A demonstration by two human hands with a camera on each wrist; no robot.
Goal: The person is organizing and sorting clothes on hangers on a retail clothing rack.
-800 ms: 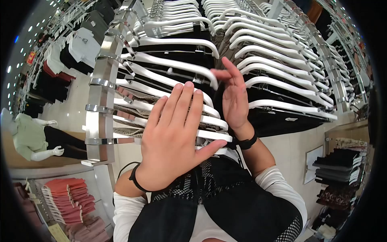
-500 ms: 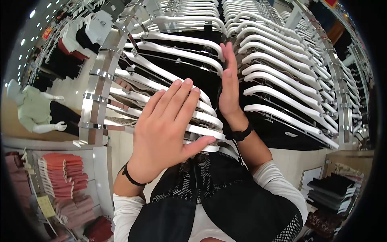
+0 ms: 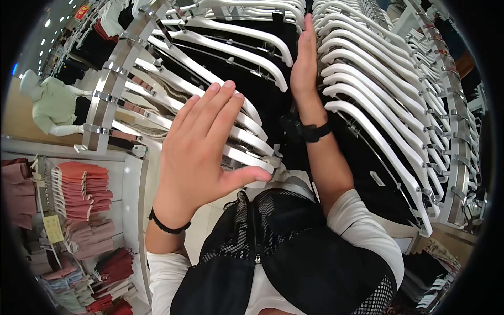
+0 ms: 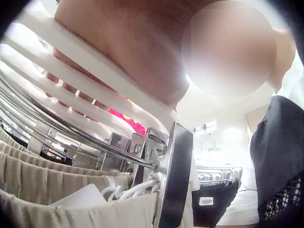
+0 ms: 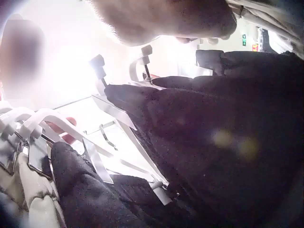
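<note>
White hangers (image 3: 184, 65) hang in a row from a metal rail on the left. My left hand (image 3: 194, 149) lies flat over the nearest ones, fingers straight and thumb spread toward their ends. In the left wrist view, beige trousers (image 4: 61, 185) hang from metal clips (image 4: 175, 175) below that hand. My right hand (image 3: 304, 65) is upright, edge-on, with straight fingers between the left and right hanger rows, beside the end of a hanger (image 3: 275, 76) holding black trousers. Dark cloth (image 5: 213, 128) fills much of the right wrist view, below my right hand (image 5: 171, 19).
A second row of white hangers (image 3: 378, 105) with dark garments is on the right, beside another metal rail (image 3: 462, 136). A mannequin (image 3: 55, 105) and shelves of pink and red clothes (image 3: 81, 189) are at the left.
The head view has shifted, and the racks appear lower and larger. My right hand has moved farther up between the rows and its fingers have straightened. My left hand remains over the near hangers.
</note>
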